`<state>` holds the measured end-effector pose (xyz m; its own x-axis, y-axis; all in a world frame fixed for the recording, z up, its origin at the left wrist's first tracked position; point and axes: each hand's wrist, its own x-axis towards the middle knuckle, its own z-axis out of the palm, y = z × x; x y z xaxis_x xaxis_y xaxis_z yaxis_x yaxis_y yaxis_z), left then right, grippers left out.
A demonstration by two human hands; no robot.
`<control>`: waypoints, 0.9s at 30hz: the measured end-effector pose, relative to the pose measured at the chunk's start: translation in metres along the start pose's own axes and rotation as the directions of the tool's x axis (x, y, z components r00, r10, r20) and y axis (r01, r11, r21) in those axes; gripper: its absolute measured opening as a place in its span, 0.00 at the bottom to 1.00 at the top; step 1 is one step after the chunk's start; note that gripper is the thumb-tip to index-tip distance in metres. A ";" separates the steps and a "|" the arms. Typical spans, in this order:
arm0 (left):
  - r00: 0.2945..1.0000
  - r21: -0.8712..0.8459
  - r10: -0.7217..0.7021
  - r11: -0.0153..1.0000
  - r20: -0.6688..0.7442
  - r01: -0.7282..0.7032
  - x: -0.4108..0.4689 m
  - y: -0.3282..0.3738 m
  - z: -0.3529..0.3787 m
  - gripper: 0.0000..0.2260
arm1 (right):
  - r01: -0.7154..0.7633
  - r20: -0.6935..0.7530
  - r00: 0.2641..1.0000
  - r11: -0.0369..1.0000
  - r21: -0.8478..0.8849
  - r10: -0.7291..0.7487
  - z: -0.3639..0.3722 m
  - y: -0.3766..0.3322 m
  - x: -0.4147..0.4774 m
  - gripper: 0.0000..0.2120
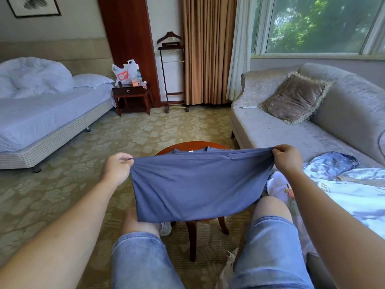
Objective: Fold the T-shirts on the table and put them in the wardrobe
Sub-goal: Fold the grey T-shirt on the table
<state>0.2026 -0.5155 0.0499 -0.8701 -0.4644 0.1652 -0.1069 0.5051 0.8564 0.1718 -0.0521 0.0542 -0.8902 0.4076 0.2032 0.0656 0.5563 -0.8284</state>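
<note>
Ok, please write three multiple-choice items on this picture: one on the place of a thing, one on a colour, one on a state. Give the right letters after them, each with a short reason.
1. Where does the brown cushion lie?
A. on the bed
B. on the carpet
C. on the sofa

2. What colour is the T-shirt that the person holds?
A. blue-grey
B. red
C. yellow

3. How is this T-shirt now?
A. folded flat on the table
B. stretched between the left hand and the right hand
C. hanging on the clothes stand

Answers: 1 C, it rests on the sofa's seat; 2 A, all its cloth is blue-grey; 3 B, each hand pinches one end of its top edge.
</note>
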 end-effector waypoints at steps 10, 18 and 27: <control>0.970 -0.174 -0.209 0.967 -0.127 0.186 0.130 -0.013 0.075 0.04 | -0.147 -0.018 0.989 0.986 -0.079 0.146 0.093 -0.019 0.118 0.08; 0.929 -0.263 -0.337 0.920 -0.154 0.291 0.243 -0.026 0.133 0.05 | -0.154 0.000 0.987 0.961 -0.229 0.158 0.179 -0.014 0.217 0.12; 0.967 0.253 -0.252 0.933 -0.041 0.254 0.268 -0.076 0.206 0.27 | -0.084 0.307 0.930 0.932 -0.351 0.200 0.280 0.027 0.216 0.33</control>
<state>-0.1214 -0.5284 -0.0723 -0.7943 -0.6065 -0.0359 -0.4428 0.5375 0.7176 -0.1449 -0.1518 -0.0707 -0.9536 0.2681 -0.1368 0.2946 0.7386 -0.6063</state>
